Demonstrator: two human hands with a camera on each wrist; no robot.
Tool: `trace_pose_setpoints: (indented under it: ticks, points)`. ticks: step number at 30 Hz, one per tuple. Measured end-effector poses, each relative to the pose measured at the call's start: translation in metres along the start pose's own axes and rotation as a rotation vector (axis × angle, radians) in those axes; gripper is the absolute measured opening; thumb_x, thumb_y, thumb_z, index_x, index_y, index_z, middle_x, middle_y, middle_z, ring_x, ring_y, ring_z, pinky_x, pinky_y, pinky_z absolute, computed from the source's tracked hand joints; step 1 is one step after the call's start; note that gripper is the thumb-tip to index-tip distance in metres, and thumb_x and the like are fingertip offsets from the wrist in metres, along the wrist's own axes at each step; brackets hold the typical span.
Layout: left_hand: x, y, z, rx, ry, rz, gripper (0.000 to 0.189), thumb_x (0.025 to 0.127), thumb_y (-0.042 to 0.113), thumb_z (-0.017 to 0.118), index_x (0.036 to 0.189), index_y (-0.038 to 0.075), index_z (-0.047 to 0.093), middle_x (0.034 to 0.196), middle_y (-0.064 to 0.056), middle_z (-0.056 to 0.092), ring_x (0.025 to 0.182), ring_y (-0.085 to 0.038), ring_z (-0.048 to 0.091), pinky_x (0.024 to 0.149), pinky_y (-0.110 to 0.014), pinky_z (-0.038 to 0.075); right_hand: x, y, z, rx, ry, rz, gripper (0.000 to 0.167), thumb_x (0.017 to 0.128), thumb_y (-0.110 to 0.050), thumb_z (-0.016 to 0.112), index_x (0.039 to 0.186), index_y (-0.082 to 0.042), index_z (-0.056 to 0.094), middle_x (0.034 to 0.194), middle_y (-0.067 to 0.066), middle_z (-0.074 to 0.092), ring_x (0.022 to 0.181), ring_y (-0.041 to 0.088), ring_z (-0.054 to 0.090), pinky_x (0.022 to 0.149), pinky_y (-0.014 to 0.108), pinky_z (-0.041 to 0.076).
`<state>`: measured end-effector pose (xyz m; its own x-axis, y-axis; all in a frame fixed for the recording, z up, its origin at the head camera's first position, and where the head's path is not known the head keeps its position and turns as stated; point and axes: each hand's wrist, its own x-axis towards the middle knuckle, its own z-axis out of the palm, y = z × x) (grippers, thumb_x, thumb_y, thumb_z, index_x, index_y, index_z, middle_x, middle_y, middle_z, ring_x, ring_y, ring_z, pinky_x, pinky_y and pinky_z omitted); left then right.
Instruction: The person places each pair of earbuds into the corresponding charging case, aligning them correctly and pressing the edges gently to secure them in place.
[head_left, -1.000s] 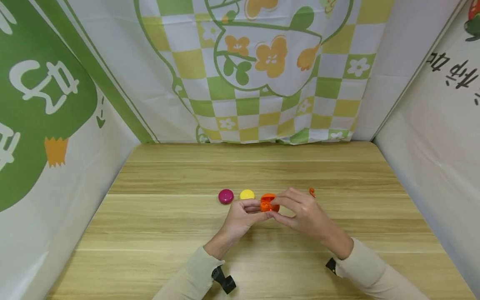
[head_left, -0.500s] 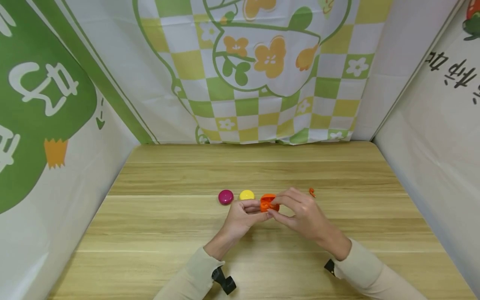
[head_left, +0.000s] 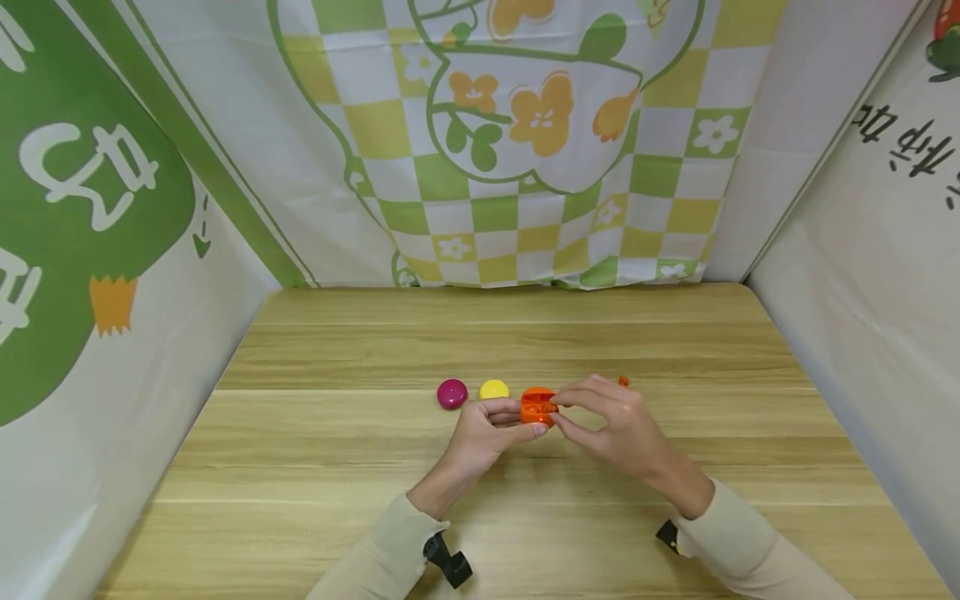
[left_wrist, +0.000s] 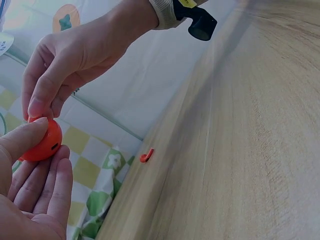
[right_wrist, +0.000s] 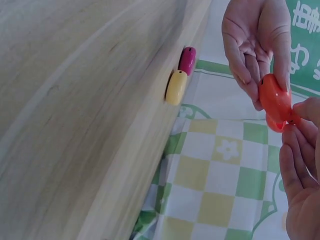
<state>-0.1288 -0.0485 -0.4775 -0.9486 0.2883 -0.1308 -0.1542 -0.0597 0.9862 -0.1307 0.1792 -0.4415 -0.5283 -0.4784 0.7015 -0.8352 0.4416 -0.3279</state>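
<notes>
My left hand [head_left: 480, 435] grips a rounded orange earbud case [head_left: 536, 417], its lid raised, in the head view. A small slot shows on the case [left_wrist: 52, 145] in the left wrist view. At the case's right side, my right hand [head_left: 621, 423] pinches a small orange earbud [right_wrist: 294, 119] between thumb and fingers. Most of that earbud is covered by the fingertips. Beyond the right hand lies another orange earbud [left_wrist: 146, 155] on the table, partly hidden in the head view.
A magenta case [head_left: 452, 394] and a yellow case [head_left: 494, 390], both closed, sit on the wooden table [head_left: 360, 467] left of the orange one. Printed fabric [head_left: 517, 217] hangs behind the table, with white sheets on both sides.
My right hand has shifted a little right and away from the case, the earbud between its fingertips. It now covers part of the earbud on the table. The left hand stays put.
</notes>
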Motion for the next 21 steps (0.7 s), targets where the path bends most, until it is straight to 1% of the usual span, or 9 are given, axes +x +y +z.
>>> trace_pose_setpoints:
  ticks: [7, 12, 15, 17, 21]
  points:
    - [0.0007, -0.0012, 0.0002, 0.005, -0.001, -0.004, 0.039, 0.087, 0.013, 0.088, 0.121, -0.003, 0.076, 0.118, -0.016, 0.080, 0.104, -0.019, 0.078, 0.088, -0.025, 0.064, -0.0020, 0.0081, 0.0009, 0.129, -0.001, 0.055, 0.029, 0.078, 0.004, 0.089, 0.103, -0.009, 0.082, 0.100, 0.005, 0.082, 0.089, 0.018, 0.077, 0.085, 0.017, 0.061]
    - [0.0009, -0.0012, 0.0001, -0.001, 0.000, -0.006, 0.039, 0.087, 0.013, 0.088, 0.121, -0.002, 0.076, 0.118, -0.016, 0.080, 0.104, -0.018, 0.078, 0.088, -0.025, 0.064, -0.0029, 0.0094, 0.0021, 0.178, 0.008, 0.123, 0.028, 0.081, 0.002, 0.088, 0.104, -0.013, 0.083, 0.101, 0.003, 0.082, 0.087, 0.017, 0.077, 0.083, 0.017, 0.061]
    - [0.0013, -0.0017, -0.0003, -0.004, 0.000, -0.008, 0.039, 0.087, 0.014, 0.088, 0.121, -0.002, 0.076, 0.118, -0.016, 0.080, 0.104, -0.018, 0.078, 0.087, -0.024, 0.064, -0.0026, 0.0073, 0.0025, 0.195, 0.002, 0.186, 0.025, 0.084, -0.001, 0.087, 0.104, -0.015, 0.083, 0.102, 0.001, 0.083, 0.088, 0.015, 0.077, 0.081, 0.020, 0.062]
    - [0.0010, -0.0016, -0.0007, -0.003, 0.003, -0.006, 0.039, 0.087, 0.014, 0.088, 0.122, -0.002, 0.076, 0.118, -0.016, 0.080, 0.104, -0.018, 0.079, 0.086, -0.024, 0.064, -0.0017, 0.0052, 0.0029, 0.199, -0.002, 0.214, 0.024, 0.086, -0.002, 0.087, 0.105, -0.015, 0.084, 0.103, 0.001, 0.083, 0.089, 0.015, 0.078, 0.080, 0.025, 0.064]
    - [0.0010, -0.0020, -0.0015, -0.003, 0.009, -0.002, 0.039, 0.087, 0.013, 0.088, 0.121, -0.001, 0.076, 0.118, -0.016, 0.080, 0.104, -0.018, 0.079, 0.086, -0.024, 0.064, 0.0009, 0.0008, 0.0034, 0.180, -0.016, 0.240, 0.022, 0.088, -0.003, 0.085, 0.106, -0.014, 0.084, 0.105, 0.001, 0.083, 0.093, 0.018, 0.079, 0.079, 0.033, 0.066]
